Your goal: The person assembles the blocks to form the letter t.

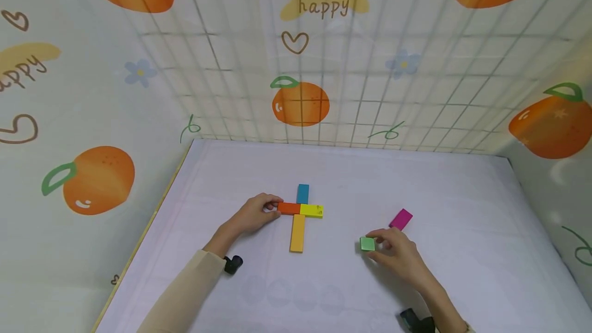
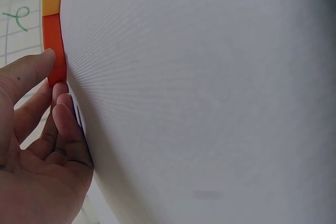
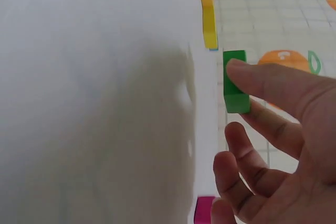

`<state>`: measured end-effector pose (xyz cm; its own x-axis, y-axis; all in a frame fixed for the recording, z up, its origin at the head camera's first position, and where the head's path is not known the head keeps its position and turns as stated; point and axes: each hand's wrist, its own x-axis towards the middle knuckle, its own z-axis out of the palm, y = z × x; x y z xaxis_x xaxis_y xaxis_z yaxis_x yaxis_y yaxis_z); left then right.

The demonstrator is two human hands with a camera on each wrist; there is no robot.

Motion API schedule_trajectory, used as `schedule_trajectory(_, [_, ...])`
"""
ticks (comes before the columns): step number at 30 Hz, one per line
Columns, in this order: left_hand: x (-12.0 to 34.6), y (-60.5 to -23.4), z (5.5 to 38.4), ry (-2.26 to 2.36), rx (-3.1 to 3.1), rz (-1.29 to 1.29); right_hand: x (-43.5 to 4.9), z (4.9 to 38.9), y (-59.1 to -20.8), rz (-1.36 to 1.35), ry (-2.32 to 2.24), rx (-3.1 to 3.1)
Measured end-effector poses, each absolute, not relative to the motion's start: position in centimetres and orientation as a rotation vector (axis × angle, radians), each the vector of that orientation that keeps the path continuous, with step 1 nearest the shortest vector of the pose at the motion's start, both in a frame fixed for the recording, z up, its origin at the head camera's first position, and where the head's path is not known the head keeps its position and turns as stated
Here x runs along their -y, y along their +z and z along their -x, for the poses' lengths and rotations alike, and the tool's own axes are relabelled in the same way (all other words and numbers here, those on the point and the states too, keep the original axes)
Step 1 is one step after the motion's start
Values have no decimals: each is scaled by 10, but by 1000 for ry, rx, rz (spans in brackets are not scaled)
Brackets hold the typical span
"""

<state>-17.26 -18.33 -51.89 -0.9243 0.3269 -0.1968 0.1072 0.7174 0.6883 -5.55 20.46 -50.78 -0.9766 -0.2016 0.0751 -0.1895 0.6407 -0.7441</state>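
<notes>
My right hand (image 1: 396,255) pinches a green block (image 1: 367,243) between thumb and forefinger. In the right wrist view the green block (image 3: 234,85) is held above the white surface, its other fingers loosely bent below. My left hand (image 1: 252,214) pinches the left end of a red-orange block (image 1: 289,208), its thumb lying on the side facing the left wrist camera. A yellow block (image 1: 311,211) meets the red-orange one end to end. A blue block (image 1: 302,193) stretches away behind their joint, and a longer amber block (image 1: 297,233) runs toward me from it, forming a cross.
A magenta block (image 1: 401,219) lies just beyond my right hand, partly behind its fingers. The white tabletop (image 1: 259,292) ends at a patterned curtain (image 1: 240,91) at the back and sides. Black wrist cameras (image 1: 233,264) sit on both arms.
</notes>
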Motion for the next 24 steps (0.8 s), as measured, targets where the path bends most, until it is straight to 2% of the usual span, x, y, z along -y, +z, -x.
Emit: schedule_trajectory(24, [181, -519, 174, 1018, -2621, -341, -154, 56, -517, 348, -1201, -2731])
